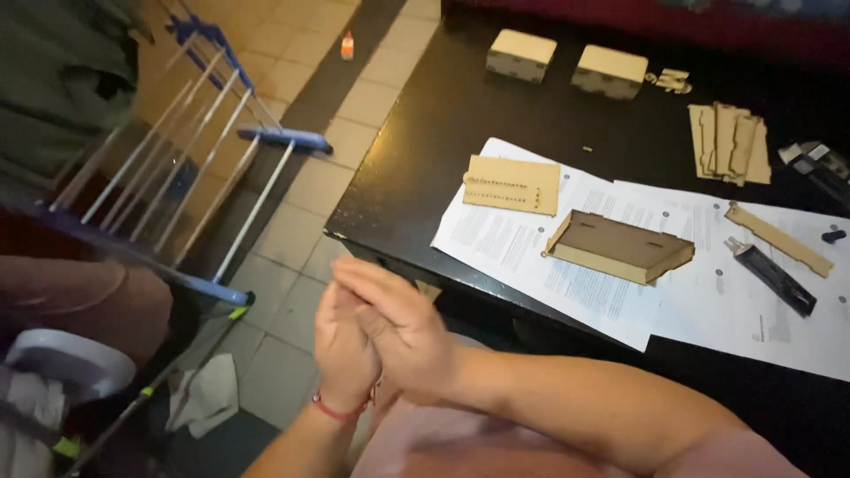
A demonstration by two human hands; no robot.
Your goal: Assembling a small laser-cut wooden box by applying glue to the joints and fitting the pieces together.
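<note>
A blue and white drying rack stands on the tiled floor at left as the left hand and right hand press palm to palm, fingers flat, holding nothing. On the dark surface beside them, a half-built wooden tray lies empty on printed sheets. Two closed wooden boxes sit beyond, contents unseen.

Dim indoor light; paper sheets glare pale against the dark table; drying rack smeared with motion blur; corners murky.

Black table: papers, wooden pieces.
</note>
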